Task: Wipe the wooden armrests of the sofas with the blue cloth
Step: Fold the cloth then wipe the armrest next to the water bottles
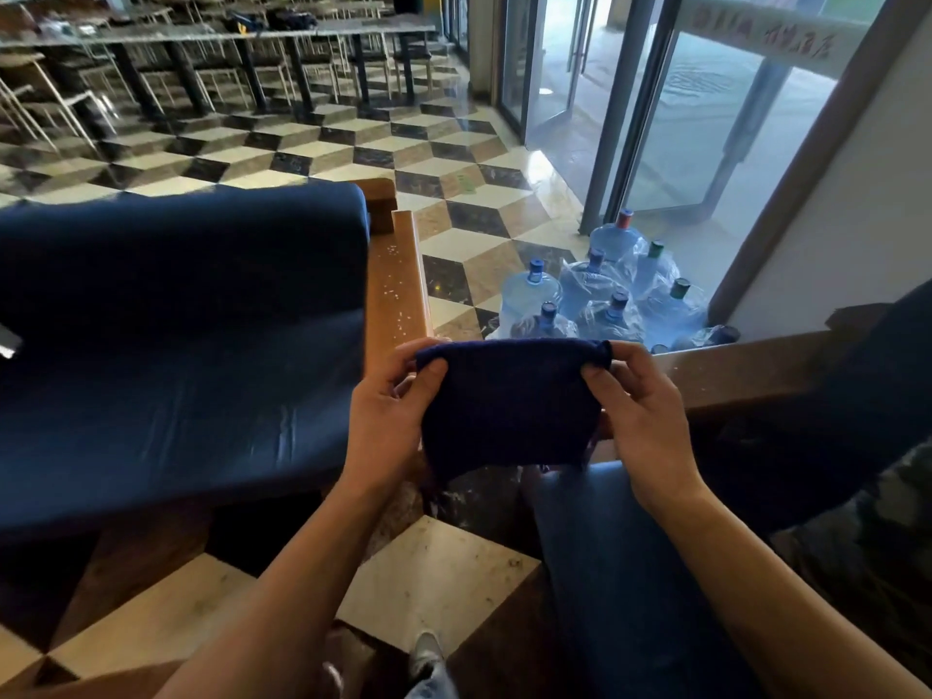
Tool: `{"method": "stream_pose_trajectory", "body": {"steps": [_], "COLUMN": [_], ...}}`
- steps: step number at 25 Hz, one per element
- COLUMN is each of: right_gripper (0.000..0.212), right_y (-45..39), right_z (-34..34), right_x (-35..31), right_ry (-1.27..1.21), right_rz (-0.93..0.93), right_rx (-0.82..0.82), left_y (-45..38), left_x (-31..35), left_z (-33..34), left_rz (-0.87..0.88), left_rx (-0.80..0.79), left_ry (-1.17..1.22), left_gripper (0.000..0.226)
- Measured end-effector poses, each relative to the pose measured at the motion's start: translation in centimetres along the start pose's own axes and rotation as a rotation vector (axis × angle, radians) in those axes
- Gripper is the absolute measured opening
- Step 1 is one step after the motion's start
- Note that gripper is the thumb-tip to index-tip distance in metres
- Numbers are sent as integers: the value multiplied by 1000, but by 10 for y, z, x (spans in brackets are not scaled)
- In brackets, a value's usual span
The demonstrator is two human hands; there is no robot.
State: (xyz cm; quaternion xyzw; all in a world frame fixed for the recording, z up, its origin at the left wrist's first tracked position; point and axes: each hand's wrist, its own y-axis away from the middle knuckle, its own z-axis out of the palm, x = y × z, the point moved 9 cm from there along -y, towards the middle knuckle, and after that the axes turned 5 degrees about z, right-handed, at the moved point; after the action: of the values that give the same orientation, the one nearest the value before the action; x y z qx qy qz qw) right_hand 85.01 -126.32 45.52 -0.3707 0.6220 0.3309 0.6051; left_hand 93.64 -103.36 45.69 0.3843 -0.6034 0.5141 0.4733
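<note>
A dark blue cloth hangs folded in front of me, held up by both hands. My left hand pinches its upper left corner and my right hand pinches its upper right corner. Behind the cloth runs the wooden armrest of a blue sofa, speckled with pale crumbs or dust. A second wooden armrest stretches to the right, belonging to another dark sofa. The cloth touches neither armrest.
Several large blue water bottles stand on the floor behind the armrests, by glass doors. The checkered tile floor lies below my arms, with my shoe on it. Tables and chairs fill the far left.
</note>
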Motion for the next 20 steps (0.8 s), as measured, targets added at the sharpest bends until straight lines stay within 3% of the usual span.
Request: {"method": "stream_pose_trajectory", "body": {"steps": [4,11,17,20], "right_gripper": [25,14,4,17], "right_y": [-56,-134,-198,-237], "right_z": [38,61,36,15], "right_x": [1,0,6,5], "right_ry": [0,32,31,41], "right_rz": [15,20,16,8], "right_rx": [65,194,301,336], "left_y": [-77,-185,-254,-283], "left_x": [-22,-45,-52,-50], "left_z": [-14,-5,50,89], "left_rz": [10,-2,-4,15], "left_rx": [-52,-139,-219,-258], "left_ry": [34,85,70,27], "left_gripper": [20,26,21,19]}}
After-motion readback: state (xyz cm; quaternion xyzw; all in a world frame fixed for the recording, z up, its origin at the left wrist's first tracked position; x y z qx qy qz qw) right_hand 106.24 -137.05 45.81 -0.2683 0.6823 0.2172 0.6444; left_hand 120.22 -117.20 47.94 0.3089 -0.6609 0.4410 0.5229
